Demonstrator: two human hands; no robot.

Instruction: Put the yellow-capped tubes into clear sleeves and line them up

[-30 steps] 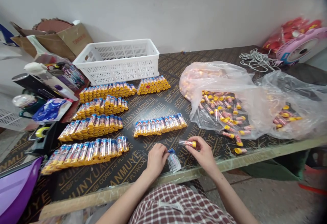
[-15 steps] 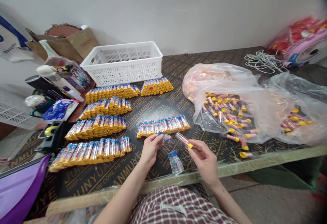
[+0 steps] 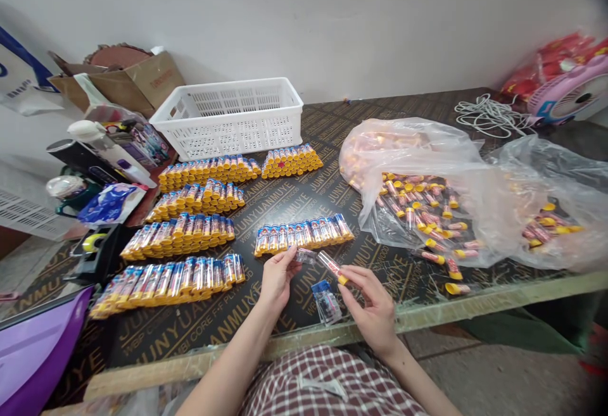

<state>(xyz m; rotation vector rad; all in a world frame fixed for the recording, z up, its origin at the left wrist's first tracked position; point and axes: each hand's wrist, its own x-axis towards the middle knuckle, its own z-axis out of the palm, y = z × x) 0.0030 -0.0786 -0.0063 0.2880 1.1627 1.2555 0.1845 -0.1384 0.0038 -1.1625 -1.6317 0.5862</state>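
Two closed pinches; your left hand point(image 3: 277, 282) has the clear wrapper point(image 3: 306, 256); your right hand point(image 3: 373, 308) has the tube point(image 3: 329, 264) by its yellow end point(image 3: 342, 280), slanting toward the wrapper.

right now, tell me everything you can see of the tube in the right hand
The tube is slim, clear and plastic-looking, with red-and-white markings and a yellow end. The right hand pinches it near that end, above the dark tabletop. It tilts, its clear end toward the small clear sleeve in the left hand; whether they touch is unclear.
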